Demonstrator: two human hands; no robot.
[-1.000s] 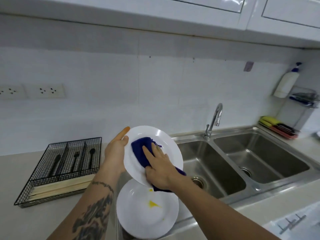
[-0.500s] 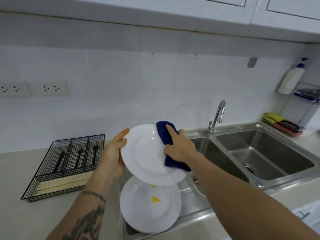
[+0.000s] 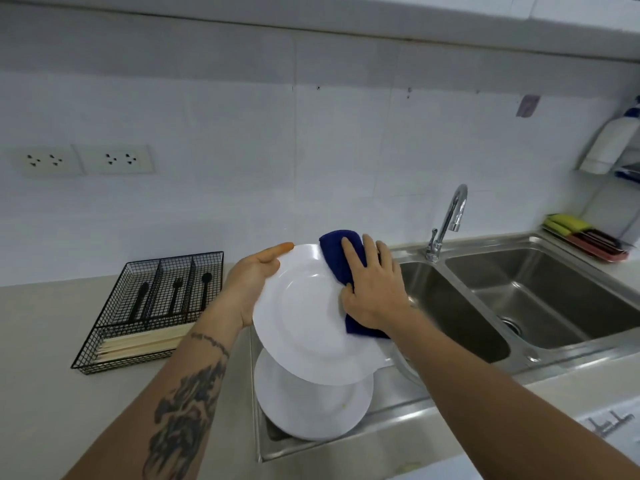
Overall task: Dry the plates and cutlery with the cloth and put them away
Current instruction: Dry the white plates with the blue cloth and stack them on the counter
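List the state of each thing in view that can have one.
left hand: grips held plate's left edge
right hand: presses cloth on plate
held plate: tilted, lifted, being wiped
cloth: bunched on plate's upper right rim
lower plate: lying on drainboard
tap: no water running

White plate (image 3: pixel 304 317); navy cloth (image 3: pixel 337 258); black wire tray (image 3: pixel 114 327); steel-grey sink (image 3: pixel 540 306).

Two white plates (image 3: pixel 304 327), one blue cloth (image 3: pixel 337 258), three black utensils (image 3: pixel 175 299).
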